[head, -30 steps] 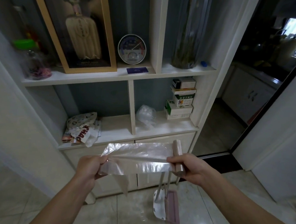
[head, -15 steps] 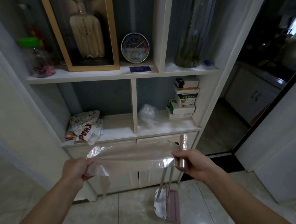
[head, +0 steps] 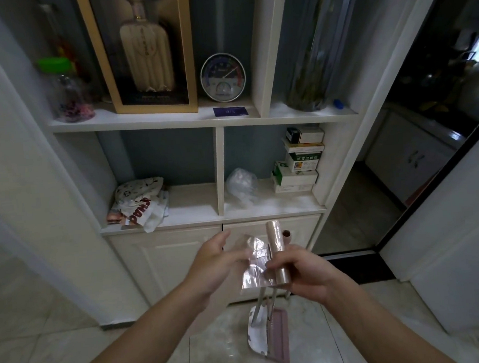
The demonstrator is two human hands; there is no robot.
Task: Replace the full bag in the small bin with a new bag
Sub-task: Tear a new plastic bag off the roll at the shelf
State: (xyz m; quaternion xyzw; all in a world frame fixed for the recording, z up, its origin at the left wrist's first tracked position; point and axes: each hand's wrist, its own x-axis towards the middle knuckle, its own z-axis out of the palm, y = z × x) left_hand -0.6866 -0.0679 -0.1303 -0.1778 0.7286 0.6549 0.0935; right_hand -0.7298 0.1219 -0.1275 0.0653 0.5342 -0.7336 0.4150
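Note:
My right hand [head: 305,273] grips a slim roll of translucent bin bags [head: 278,249] and holds it upright in front of the cabinet doors. A short stretch of clear bag film [head: 255,266] runs from the roll to my left hand [head: 214,264]. That hand sits close beside the roll with its thumb raised, and its fingertips are behind the film and pinch it. The small bin and the full bag are out of view.
A white shelf unit [head: 162,225] stands straight ahead, with closed cabinet doors below. On its shelves are a crumpled plastic bag [head: 241,185], stacked boxes [head: 296,166] and folded bags [head: 137,202]. A broom and dustpan [head: 267,332] lean on the tiled floor below my hands. A dark doorway [head: 402,170] opens at the right.
My hands were wide apart with the film stretched flat between them. The left hand has moved right to the roll, so the film is now short and bunched. The view has tilted down slightly.

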